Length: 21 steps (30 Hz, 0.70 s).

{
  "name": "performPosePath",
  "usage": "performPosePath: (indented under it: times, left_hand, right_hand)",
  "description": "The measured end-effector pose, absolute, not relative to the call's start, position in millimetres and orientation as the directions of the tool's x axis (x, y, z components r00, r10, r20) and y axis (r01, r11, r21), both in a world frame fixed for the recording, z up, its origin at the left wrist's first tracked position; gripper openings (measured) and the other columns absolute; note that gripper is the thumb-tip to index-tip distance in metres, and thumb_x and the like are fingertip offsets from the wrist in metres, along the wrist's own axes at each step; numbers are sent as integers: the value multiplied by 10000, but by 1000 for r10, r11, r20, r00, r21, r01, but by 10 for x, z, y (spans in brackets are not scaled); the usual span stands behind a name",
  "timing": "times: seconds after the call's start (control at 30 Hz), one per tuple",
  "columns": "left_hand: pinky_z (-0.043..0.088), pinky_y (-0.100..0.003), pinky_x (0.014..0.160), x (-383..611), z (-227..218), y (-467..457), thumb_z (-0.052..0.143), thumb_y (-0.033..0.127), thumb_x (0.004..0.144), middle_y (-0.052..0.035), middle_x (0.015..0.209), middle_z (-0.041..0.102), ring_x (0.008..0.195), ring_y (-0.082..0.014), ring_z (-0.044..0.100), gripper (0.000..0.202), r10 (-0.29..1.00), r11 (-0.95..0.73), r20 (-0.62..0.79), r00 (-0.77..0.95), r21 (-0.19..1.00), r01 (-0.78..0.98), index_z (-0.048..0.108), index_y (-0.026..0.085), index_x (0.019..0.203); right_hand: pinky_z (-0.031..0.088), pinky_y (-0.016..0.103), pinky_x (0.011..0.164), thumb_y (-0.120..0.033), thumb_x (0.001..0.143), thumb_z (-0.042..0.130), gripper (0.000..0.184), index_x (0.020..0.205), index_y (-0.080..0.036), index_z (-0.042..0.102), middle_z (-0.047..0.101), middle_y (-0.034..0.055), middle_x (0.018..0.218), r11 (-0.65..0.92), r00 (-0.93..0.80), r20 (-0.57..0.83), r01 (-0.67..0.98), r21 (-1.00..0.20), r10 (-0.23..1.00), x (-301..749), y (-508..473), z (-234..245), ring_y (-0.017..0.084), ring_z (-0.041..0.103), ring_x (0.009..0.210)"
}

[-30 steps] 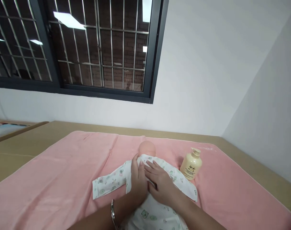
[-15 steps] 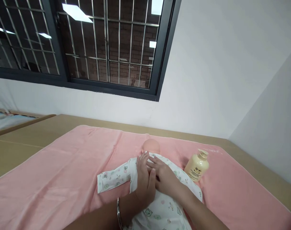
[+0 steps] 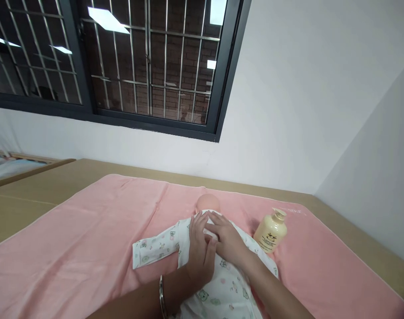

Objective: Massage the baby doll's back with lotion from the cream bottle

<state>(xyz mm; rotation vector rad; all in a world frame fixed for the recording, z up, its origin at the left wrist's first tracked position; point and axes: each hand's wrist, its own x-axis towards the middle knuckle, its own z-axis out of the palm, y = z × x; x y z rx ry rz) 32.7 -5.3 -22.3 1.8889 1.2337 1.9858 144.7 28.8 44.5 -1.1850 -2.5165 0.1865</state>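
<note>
A baby doll with a bald pink head (image 3: 207, 203) lies on its back on a pink towel (image 3: 89, 235). It wears a white printed romper (image 3: 228, 283), one sleeve (image 3: 155, 248) stretched out to the left. My left hand (image 3: 199, 252), a metal bangle on its wrist, lies flat on the doll's chest with fingers together. Beside it and touching it, my right hand (image 3: 227, 241) rests flat on the romper near the collar, fingers stretched toward the neck. Neither hand holds anything.
A cream pump bottle (image 3: 271, 231) stands tilted on the towel just right of the doll. The towel covers a tan cardboard-coloured surface (image 3: 29, 195) against a white wall. A barred dark window (image 3: 122, 66) is above. A wall corner is on the right.
Both hands have slid slightly up the doll's chest toward the collar. The view has shifted a little left and down.
</note>
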Motion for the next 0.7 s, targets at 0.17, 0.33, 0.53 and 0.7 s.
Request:
performPosePath:
  times: [0.17, 0.33, 0.53, 0.7]
  left_hand:
    - [227, -580, 1174, 335, -205, -50, 346, 305, 988, -150, 1482, 404, 1409, -275, 343, 461, 624, -641, 759, -186, 633, 434, 312, 218, 1439]
    - [229, -557, 1182, 324, -175, -84, 344, 302, 983, -144, 1481, 393, 1405, -269, 337, 459, 705, -581, 671, -230, 733, 354, 323, 211, 1432]
    - [292, -514, 1150, 331, -102, -48, 415, 316, 946, -137, 1363, 472, 1340, -272, 398, 382, 782, -469, 555, -283, 823, 319, 454, 200, 1309]
    - [428, -463, 1003, 227, -60, 145, 476, 258, 863, -93, 1122, 552, 1132, -265, 535, 218, 845, -287, 452, -286, 834, 471, 583, 208, 1047]
  right_hand:
    - [235, 537, 1159, -321, 961, 447, 555, 1502, -224, 370, 306, 126, 1571, 453, -429, 153, 872, -185, 890, 1368, 217, 384, 303, 266, 1453]
    - [233, 527, 1165, -282, 940, 407, 578, 1501, -145, 373, 295, 143, 1570, 437, -437, 33, 888, -145, 899, 1380, 6, 505, 331, 240, 1459]
    - [315, 475, 1116, -409, 965, 369, 600, 1450, -63, 433, 408, 216, 1497, 289, -279, 78, 929, -232, 957, 1502, 190, 487, 339, 345, 1411]
    - [245, 476, 1156, -495, 967, 358, 636, 1443, -83, 441, 418, 168, 1505, 274, -254, 104, 918, -288, 962, 1535, 369, 386, 316, 344, 1414]
